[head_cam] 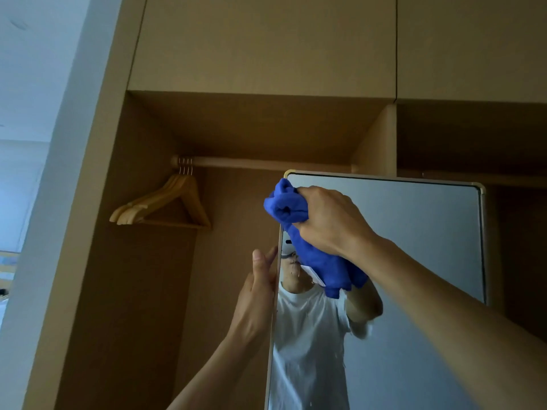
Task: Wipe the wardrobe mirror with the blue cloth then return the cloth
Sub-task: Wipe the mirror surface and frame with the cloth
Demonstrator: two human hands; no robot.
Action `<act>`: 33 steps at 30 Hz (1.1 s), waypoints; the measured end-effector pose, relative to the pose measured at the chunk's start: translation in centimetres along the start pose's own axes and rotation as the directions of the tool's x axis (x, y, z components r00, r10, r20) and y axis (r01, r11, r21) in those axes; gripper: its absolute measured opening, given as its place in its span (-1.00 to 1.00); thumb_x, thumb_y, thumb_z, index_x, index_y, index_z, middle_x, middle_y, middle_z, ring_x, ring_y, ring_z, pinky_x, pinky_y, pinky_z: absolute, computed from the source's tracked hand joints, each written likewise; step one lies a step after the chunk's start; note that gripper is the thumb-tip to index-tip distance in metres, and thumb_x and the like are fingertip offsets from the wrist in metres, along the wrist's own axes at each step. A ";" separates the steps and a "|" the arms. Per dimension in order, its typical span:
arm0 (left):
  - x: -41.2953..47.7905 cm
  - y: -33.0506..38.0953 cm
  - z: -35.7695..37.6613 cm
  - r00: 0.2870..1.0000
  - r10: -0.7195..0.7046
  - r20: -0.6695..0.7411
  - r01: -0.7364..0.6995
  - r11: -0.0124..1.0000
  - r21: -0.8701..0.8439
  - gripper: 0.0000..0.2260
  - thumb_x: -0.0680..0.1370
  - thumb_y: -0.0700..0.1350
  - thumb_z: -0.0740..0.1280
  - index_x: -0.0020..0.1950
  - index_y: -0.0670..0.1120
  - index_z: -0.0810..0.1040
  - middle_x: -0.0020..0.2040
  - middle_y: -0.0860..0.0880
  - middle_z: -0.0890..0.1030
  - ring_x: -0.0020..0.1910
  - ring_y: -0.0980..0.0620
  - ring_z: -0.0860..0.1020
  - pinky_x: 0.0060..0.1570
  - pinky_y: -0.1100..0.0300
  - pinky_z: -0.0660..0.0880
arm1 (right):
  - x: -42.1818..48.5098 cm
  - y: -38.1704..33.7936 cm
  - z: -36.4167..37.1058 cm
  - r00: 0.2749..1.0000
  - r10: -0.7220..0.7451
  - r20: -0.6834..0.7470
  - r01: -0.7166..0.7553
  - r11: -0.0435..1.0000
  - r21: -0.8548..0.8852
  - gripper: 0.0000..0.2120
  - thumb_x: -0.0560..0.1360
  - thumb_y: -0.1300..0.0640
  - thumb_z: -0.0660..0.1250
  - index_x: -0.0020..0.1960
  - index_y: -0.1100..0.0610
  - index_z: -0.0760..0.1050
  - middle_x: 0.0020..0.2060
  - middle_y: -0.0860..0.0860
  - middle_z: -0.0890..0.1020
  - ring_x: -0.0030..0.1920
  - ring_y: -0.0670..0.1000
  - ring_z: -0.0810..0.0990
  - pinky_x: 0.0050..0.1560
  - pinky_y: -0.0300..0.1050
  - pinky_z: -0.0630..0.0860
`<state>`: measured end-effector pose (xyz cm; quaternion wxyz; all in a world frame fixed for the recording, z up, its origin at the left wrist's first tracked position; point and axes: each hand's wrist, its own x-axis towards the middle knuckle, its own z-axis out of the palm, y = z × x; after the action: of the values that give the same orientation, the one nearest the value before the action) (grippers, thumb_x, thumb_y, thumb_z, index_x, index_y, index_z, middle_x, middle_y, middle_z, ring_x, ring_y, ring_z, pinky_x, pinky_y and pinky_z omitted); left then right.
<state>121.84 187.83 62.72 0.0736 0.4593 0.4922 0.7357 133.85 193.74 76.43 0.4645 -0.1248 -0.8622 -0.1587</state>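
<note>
Forearms entered from the bottom edge, the left from about six o'clock and the right from about four. The left hand (257, 292) lay against the mirror's (414, 232) left frame edge, fingers straight and pointing up, not curled round anything. The right hand (328, 220), at one o'clock from the left, gripped the blue cloth (291, 208) in a bunched wad and held it at the mirror's top-left corner, with a tail of cloth hanging down toward five o'clock. The hands were apart. The glass reflected a person in a white T-shirt. Behind the mirror stood the open wardrobe (118, 291). Its rail (266, 163) ran across at mid-height, and wooden hangers (165, 202) hung at its nine o'clock end. Closed upper doors (260, 42) filled the twelve o'clock area.
</note>
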 end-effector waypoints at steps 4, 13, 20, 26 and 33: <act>0.2 -0.5 -0.6 0.999 -0.006 0.053 0.007 1.000 -0.015 -0.38 0.50 0.47 -0.17 0.43 0.34 0.39 0.00 0.29 0.71 0.01 0.29 0.66 0.04 0.14 0.52 | -0.5 -0.5 -0.6 0.994 -0.076 0.072 0.081 0.995 -0.063 -0.91 0.49 0.13 0.31 -0.02 0.00 0.46 -0.18 -0.05 0.57 -0.20 0.07 0.57 -0.21 -0.04 0.46; -0.7 -1.5 -1.2 0.995 0.021 0.098 -0.022 1.000 0.008 -0.50 0.50 0.52 -0.20 0.20 0.61 0.45 0.06 0.35 0.66 0.06 0.31 0.63 0.13 0.06 0.53 | -2.8 -0.6 0.8 0.952 -0.258 0.167 0.296 0.916 -0.269 -0.66 0.44 0.19 0.38 0.19 -0.03 0.50 0.02 -0.07 0.57 0.02 0.02 0.50 -0.09 0.07 0.55; -1.0 -2.3 -1.5 0.991 -0.042 0.126 0.047 0.998 -0.036 -0.36 0.54 0.44 -0.18 0.20 0.24 0.60 0.05 0.16 0.73 0.08 0.21 0.67 -0.10 0.37 0.57 | -6.9 -0.7 3.4 0.936 -0.315 0.158 0.346 0.907 -0.239 -0.75 0.44 0.18 0.36 0.11 0.03 0.54 -0.02 -0.03 0.61 0.02 0.03 0.50 -0.03 0.04 0.55; -1.4 -3.0 -1.6 0.993 -0.058 0.106 0.067 0.994 -0.085 -0.42 0.57 0.39 -0.10 0.07 0.19 0.66 -0.06 0.07 0.76 -0.01 0.15 0.71 -0.18 0.38 0.58 | -10.2 -1.1 4.6 0.925 -0.325 0.195 0.365 0.904 -0.223 -0.72 0.37 0.19 0.43 0.06 0.01 0.55 -0.08 -0.07 0.63 -0.07 -0.01 0.53 -0.07 -0.09 0.55; -2.5 -2.9 -1.1 0.996 -0.015 0.092 0.018 0.999 -0.037 -0.48 0.58 0.37 -0.05 0.18 0.21 0.61 0.07 0.07 0.73 0.11 0.13 0.67 0.16 0.13 0.58 | -10.5 -0.3 4.0 0.927 -0.340 0.159 0.372 0.884 -0.282 -0.80 0.47 0.18 0.40 0.09 0.06 0.56 -0.05 -0.01 0.65 -0.06 0.04 0.57 0.02 -0.02 0.57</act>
<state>121.39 187.16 58.84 0.1108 0.4873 0.4782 0.7222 136.30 194.28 65.46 0.3565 -0.0431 -0.8584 -0.3663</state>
